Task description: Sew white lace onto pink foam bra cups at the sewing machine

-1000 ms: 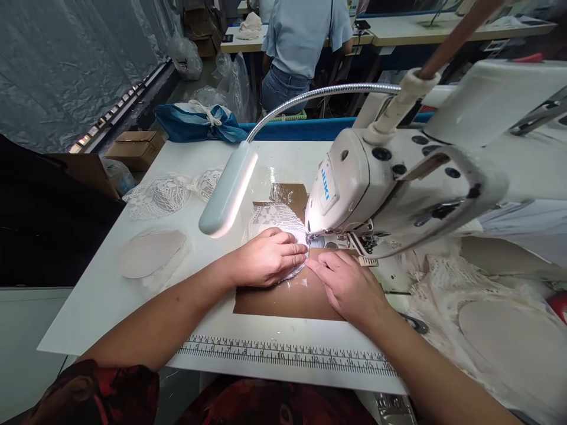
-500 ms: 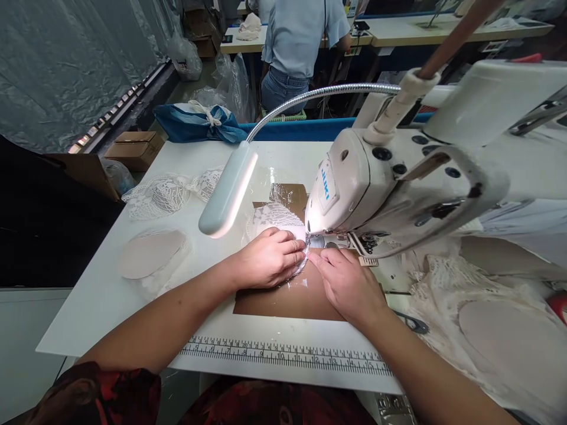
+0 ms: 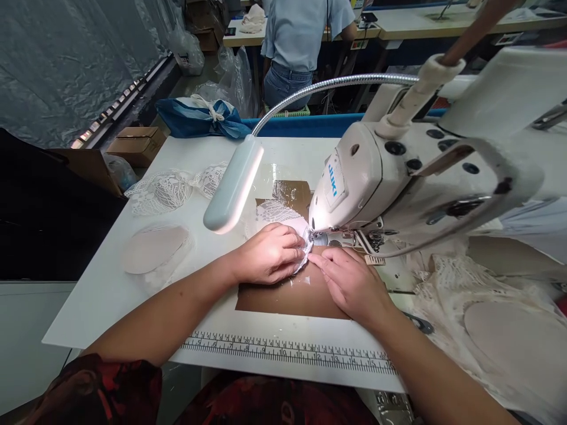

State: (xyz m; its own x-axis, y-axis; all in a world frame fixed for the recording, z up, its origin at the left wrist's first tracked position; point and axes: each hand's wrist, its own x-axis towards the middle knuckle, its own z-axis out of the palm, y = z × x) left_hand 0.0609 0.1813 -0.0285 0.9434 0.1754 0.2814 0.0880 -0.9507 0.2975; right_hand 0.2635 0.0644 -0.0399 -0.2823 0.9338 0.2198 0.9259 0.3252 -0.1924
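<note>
A white lace cup piece [image 3: 278, 213] lies on a brown patch [image 3: 292, 295] of the sewing table, under the needle of a white Juki sewing machine [image 3: 354, 183]. My left hand [image 3: 268, 254] rests on the lace with its fingers curled, gripping its edge beside the presser foot [image 3: 319, 238]. My right hand [image 3: 349, 280] lies flat on the brown patch just right of it, fingertips pointing at the foot and touching the lace edge.
A gooseneck lamp [image 3: 233, 186] hangs over the table left of the machine. More lace pieces [image 3: 162, 192] and a beige pad [image 3: 153, 248] lie at the left; lace and pads [image 3: 500, 319] pile at the right. A ruler strip [image 3: 287, 351] runs along the front edge. Another person [image 3: 301, 35] sits beyond.
My left fingers have curled tighter and bunched the lace edge at the presser foot. The right hand has stayed beside it. The view shifted slightly.
</note>
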